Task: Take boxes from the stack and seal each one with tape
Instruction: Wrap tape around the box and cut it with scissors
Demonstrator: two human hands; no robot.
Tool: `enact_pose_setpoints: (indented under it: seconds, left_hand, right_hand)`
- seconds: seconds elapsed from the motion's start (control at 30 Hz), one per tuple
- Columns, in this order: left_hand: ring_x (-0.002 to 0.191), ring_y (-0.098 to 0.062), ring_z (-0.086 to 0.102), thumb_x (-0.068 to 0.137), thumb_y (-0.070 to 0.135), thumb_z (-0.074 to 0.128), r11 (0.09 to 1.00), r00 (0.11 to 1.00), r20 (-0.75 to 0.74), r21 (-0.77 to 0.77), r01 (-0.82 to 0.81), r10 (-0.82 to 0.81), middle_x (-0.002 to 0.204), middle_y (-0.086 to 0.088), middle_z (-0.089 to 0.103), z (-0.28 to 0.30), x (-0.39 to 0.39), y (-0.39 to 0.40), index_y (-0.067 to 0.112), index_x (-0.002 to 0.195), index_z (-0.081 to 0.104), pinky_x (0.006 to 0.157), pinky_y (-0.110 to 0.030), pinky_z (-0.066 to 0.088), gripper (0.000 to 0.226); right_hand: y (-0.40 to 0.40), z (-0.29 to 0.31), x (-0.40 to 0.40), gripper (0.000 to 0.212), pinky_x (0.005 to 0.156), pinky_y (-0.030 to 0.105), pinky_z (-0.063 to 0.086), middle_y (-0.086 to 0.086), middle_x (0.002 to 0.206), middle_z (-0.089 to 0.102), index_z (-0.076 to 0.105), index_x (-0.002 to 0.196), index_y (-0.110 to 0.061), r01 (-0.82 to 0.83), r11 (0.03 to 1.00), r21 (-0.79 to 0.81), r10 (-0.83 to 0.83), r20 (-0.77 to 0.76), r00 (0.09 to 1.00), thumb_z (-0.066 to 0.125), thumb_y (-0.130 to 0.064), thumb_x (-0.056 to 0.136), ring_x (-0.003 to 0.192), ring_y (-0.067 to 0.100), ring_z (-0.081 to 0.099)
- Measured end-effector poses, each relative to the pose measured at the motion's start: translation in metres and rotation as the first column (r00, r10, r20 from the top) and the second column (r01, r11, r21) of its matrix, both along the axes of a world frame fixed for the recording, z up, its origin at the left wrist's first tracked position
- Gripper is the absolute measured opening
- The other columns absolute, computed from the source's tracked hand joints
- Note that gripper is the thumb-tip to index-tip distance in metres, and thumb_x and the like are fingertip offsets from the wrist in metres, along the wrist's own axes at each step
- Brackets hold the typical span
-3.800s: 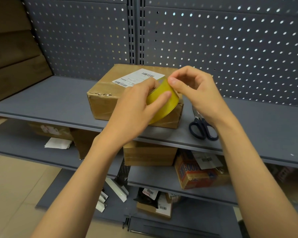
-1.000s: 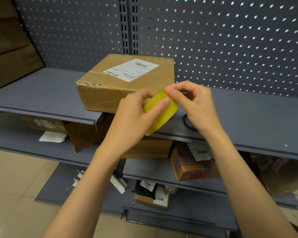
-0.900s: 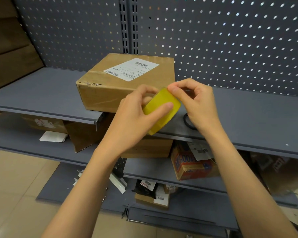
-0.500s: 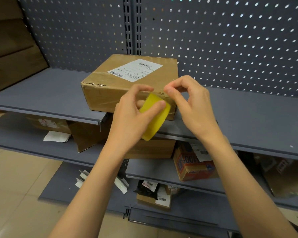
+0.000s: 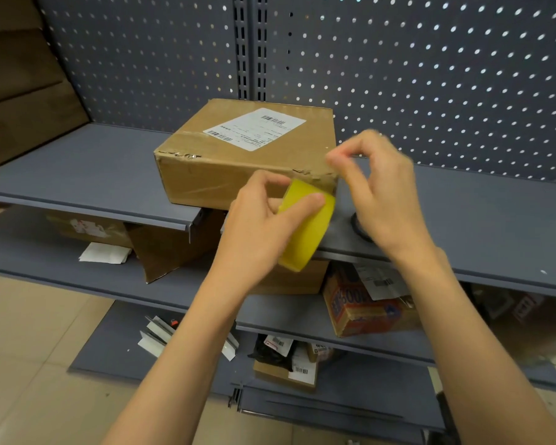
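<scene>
Nearest, the left hand (image 5: 264,216) grips the yellow tape roll (image 5: 307,224) by its rim, thumb on top and fingers curled round the side, holding it in the air just in front of the shelf edge (image 5: 398,261). Just right and slightly farther, the right hand (image 5: 376,184) pinches thumb to forefinger at the near right corner of the cardboard box (image 5: 247,159) — presumably on the clear tape's free end, though the strip itself is too blurred to make out. Likely risks: the thin end slips from the pinch and snaps back onto the roll, or it folds and sticks to itself if pulled askew. The box sits on the grey shelf, its near edge already torn, so a crooked strip may not hold. Scissors (image 5: 360,228) lie mostly hidden behind the right wrist — a blind reach could knock them off.
</scene>
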State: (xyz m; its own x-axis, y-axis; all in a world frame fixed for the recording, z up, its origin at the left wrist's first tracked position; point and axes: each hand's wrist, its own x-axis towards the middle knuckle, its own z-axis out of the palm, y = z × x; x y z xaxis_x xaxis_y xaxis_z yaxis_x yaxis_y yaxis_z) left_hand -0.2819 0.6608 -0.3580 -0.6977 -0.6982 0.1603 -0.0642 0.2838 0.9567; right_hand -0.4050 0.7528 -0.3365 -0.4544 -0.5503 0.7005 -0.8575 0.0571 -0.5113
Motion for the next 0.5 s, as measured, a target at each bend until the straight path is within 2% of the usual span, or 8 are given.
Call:
enact_pose_setpoints:
  seconds: [0.07, 0.13, 0.2, 0.27, 0.33, 0.4, 0.47, 0.5]
  left_hand:
    - [0.105, -0.015, 0.058, 0.08, 0.051, 0.069, 0.998, 0.996, 0.055, -0.011, -0.066, 0.067, 0.105, 0.005, 0.063, -0.002, -0.001, 0.0, 0.021, 0.111, 0.059, 0.085, -0.033, 0.046, 0.044]
    - [0.111, -0.013, 0.056, 0.084, 0.048, 0.065, 0.998, 0.998, 0.013, 0.04, -0.055, 0.055, 0.113, 0.005, 0.061, -0.001, -0.001, 0.005, 0.02, 0.113, 0.06, 0.088, -0.028, 0.044, 0.041]
    - [0.109, -0.018, 0.058, 0.084, 0.046, 0.067, 0.996, 0.999, -0.024, 0.087, -0.034, 0.037, 0.114, 0.003, 0.061, 0.002, -0.001, 0.011, 0.022, 0.115, 0.059, 0.092, -0.038, 0.049, 0.041]
    - [0.105, -0.024, 0.061, 0.081, 0.047, 0.069, 0.988, 0.999, -0.04, 0.153, -0.019, 0.025, 0.114, -0.002, 0.061, 0.007, -0.003, 0.018, 0.024, 0.116, 0.057, 0.091, -0.049, 0.051, 0.044]
    - [0.091, -0.024, 0.068, 0.082, 0.04, 0.069, 0.962, 0.997, -0.07, 0.272, 0.005, 0.014, 0.106, -0.009, 0.067, 0.008, -0.003, 0.021, 0.024, 0.113, 0.055, 0.083, -0.049, 0.056, 0.037]
    - [0.067, -0.015, 0.07, 0.088, 0.027, 0.066, 0.922, 0.993, -0.114, 0.385, 0.034, 0.011, 0.082, -0.005, 0.072, 0.007, -0.001, 0.021, 0.019, 0.113, 0.053, 0.066, -0.035, 0.06, 0.029]
    - [0.048, -0.005, 0.064, 0.091, 0.019, 0.06, 0.905, 0.989, -0.149, 0.42, 0.061, 0.002, 0.063, 0.005, 0.069, 0.01, 0.002, 0.022, 0.015, 0.118, 0.051, 0.046, -0.018, 0.051, 0.029]
    - [0.045, -0.001, 0.062, 0.092, 0.019, 0.059, 0.911, 0.987, -0.159, 0.408, 0.067, -0.001, 0.066, 0.008, 0.067, 0.012, 0.004, 0.023, 0.014, 0.121, 0.049, 0.043, -0.014, 0.046, 0.031]
  right_hand:
    - [-0.004, 0.014, 0.001, 0.018, 0.076, 0.015, 0.035, -0.001, 0.087, 0.06, 0.062, 0.087, -0.005, -0.003, 1.0, 0.002, 0.003, -0.074, 0.997, 0.055, -0.02, 0.093, 0.085, 0.016, 0.051]
    - [-0.009, 0.026, -0.006, 0.017, 0.077, 0.014, 0.035, -0.004, 0.089, 0.058, 0.061, 0.089, -0.006, -0.03, 0.997, 0.07, 0.035, -0.072, 0.997, 0.055, -0.021, 0.094, 0.086, 0.009, 0.05]
    - [-0.018, 0.033, -0.014, 0.015, 0.079, 0.014, 0.037, -0.003, 0.092, 0.059, 0.061, 0.092, -0.007, -0.044, 0.992, 0.114, 0.047, -0.021, 0.999, 0.054, -0.021, 0.094, 0.087, 0.005, 0.05]
    - [-0.026, 0.036, -0.021, 0.013, 0.08, 0.018, 0.039, 0.001, 0.095, 0.061, 0.061, 0.093, -0.008, -0.04, 0.986, 0.161, 0.041, 0.002, 0.999, 0.054, -0.019, 0.094, 0.088, 0.009, 0.053]
    - [-0.032, 0.036, -0.025, 0.013, 0.081, 0.024, 0.041, 0.004, 0.096, 0.062, 0.061, 0.093, -0.008, -0.055, 0.977, 0.205, 0.056, -0.001, 0.998, 0.054, -0.019, 0.094, 0.09, 0.015, 0.055]
    - [-0.038, 0.036, -0.029, 0.013, 0.08, 0.025, 0.04, 0.003, 0.096, 0.059, 0.062, 0.094, -0.009, -0.059, 0.968, 0.243, 0.064, -0.014, 0.998, 0.054, -0.02, 0.094, 0.091, 0.015, 0.054]
    - [-0.044, 0.034, -0.035, 0.015, 0.079, 0.024, 0.037, 0.002, 0.097, 0.056, 0.062, 0.096, -0.008, -0.044, 0.958, 0.284, 0.055, -0.029, 0.998, 0.054, -0.021, 0.095, 0.092, 0.014, 0.051]
    - [-0.046, 0.034, -0.038, 0.015, 0.079, 0.024, 0.037, 0.002, 0.098, 0.056, 0.062, 0.097, -0.009, -0.04, 0.952, 0.302, 0.053, -0.033, 0.998, 0.054, -0.022, 0.095, 0.093, 0.014, 0.051]
